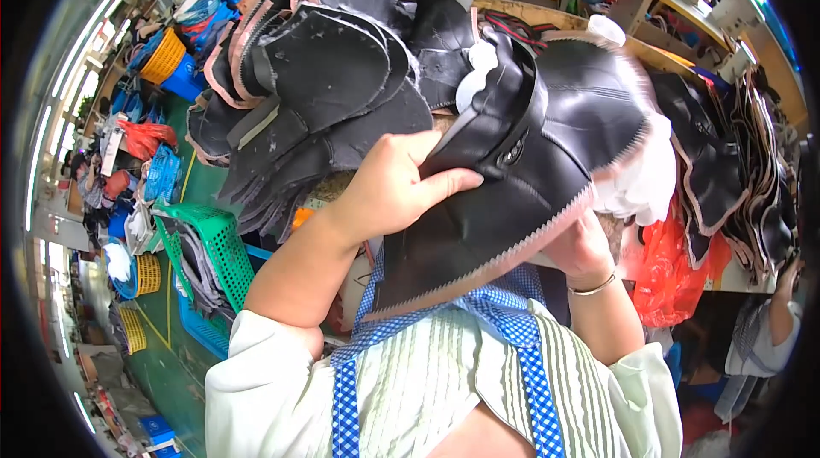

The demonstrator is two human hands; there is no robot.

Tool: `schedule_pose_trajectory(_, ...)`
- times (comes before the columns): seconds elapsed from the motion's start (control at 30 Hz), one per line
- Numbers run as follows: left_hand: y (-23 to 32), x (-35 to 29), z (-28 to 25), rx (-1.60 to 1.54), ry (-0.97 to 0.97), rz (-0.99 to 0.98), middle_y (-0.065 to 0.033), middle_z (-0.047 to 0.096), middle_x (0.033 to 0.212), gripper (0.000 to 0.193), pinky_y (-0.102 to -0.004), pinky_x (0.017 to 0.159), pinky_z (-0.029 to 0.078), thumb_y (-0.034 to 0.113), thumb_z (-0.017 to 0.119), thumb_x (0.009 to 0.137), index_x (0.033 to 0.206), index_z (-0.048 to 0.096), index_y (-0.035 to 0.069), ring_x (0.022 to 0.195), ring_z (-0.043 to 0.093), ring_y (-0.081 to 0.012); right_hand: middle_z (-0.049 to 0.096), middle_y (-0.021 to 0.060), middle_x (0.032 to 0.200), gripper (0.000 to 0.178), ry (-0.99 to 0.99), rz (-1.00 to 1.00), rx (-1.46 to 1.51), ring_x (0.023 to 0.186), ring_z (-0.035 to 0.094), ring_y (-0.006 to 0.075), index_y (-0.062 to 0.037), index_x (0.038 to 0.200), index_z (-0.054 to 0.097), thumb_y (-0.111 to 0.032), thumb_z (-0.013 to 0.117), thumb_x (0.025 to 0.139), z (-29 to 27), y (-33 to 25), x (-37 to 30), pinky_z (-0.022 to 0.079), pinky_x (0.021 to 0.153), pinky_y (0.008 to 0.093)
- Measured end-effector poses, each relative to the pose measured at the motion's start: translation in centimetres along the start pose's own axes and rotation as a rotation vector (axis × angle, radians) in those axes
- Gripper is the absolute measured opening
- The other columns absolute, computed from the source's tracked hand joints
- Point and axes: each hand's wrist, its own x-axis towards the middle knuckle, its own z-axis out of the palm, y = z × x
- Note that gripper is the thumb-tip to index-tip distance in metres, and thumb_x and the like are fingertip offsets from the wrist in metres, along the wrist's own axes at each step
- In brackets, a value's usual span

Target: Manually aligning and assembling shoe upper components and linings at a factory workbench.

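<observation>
A black leather boot upper (504,214) with a zigzag-cut pink edge is spread in front of my chest. My left hand (397,184) is closed on its strap side, thumb on top and fingers partly hidden behind the strap. Close to the thumb, a dark metal ornament sits on the strap. My right hand (583,249) grips the lower pink edge from beneath, its fingertips covered by the leather. The upper's far right flap (598,103) is blurred along its edge. White scalloped padding (477,73) shows beside the strap.
Stacked black leather pieces (333,65) lie at the far left of the bench. More uppers (726,159) hang at right, near a red plastic bag (666,274) and white material (645,176). A green basket (205,244) stands at left. Another person's arm (781,304) shows at lower right.
</observation>
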Motion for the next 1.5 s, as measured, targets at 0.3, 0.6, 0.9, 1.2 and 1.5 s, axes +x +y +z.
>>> schedule_pose_trajectory(0.3, -1.9, 2.3, -0.1, -0.659, -0.204, -0.266, -0.0024, 0.069, 0.099, 0.025, -0.0264, 0.082, 0.051, 0.012, 0.074, 0.086, 0.107, 0.068, 0.000, 0.089, 0.062, -0.0099, 0.062, 0.0118, 0.122, 0.049, 0.122, -0.166, -0.145, 0.111, 0.059, 0.0222, 0.0053, 0.129, 0.051, 0.001, 0.071, 0.084, 2.2, -2.3, 3.1, 0.045, 0.100, 0.0350)
schedule_pose_trajectory(0.6, 0.8, 2.4, 1.5, -0.204, 0.041, 0.042, -0.0006, 0.067, 0.087, 0.020, -0.0245, 0.074, 0.048, 0.015, 0.071, 0.090, 0.100, 0.064, -0.001, 0.083, 0.057, -0.0050, 0.052, 0.0120, 0.133, 0.071, -0.095, -0.012, -0.288, 0.118, 0.054, 0.0226, 0.0014, 0.143, 0.035, 0.005, 0.072, 0.082, 1.5, -1.4, 1.3, 0.052, 0.094, 0.0361)
schedule_pose_trajectory(0.9, 2.6, 1.1, -5.0, 0.268, -0.352, 0.331, -0.0127, 0.058, 0.072, 0.013, -0.0326, 0.063, 0.044, 0.008, 0.071, 0.085, 0.087, 0.063, -0.001, 0.064, 0.056, -0.0214, 0.047, 0.0143, 0.143, 0.074, 0.359, -0.390, -0.359, 0.133, 0.044, 0.0253, -0.0009, 0.145, 0.035, -0.035, 0.065, 0.088, -2.7, -6.5, 3.1, 0.032, 0.111, 0.0435)
schedule_pose_trajectory(1.2, 4.9, 2.3, -2.8, 0.191, -0.516, 0.380, -0.0186, 0.065, 0.091, 0.029, -0.0353, 0.076, 0.050, 0.006, 0.068, 0.083, 0.110, 0.061, -0.004, 0.082, 0.064, -0.0308, 0.059, 0.0020, 0.082, 0.028, -0.412, -0.337, -0.588, 0.077, 0.054, 0.0131, -0.0007, 0.092, 0.064, -0.011, 0.083, 0.074, 3.7, -9.4, 7.4, 0.043, 0.071, 0.0279)
schedule_pose_trajectory(1.5, 5.6, 0.2, 0.6, 0.438, 0.150, 0.517, -0.0066, 0.044, 0.055, 0.029, -0.0321, 0.045, 0.030, 0.011, 0.084, 0.070, 0.068, 0.056, 0.002, 0.047, 0.043, -0.0199, 0.058, -0.0004, 0.084, 0.011, -0.061, -0.156, -0.360, 0.081, 0.053, 0.0077, 0.0013, 0.089, 0.063, 0.006, 0.069, 0.081, 6.1, -9.6, 5.7, 0.042, 0.072, 0.0231)
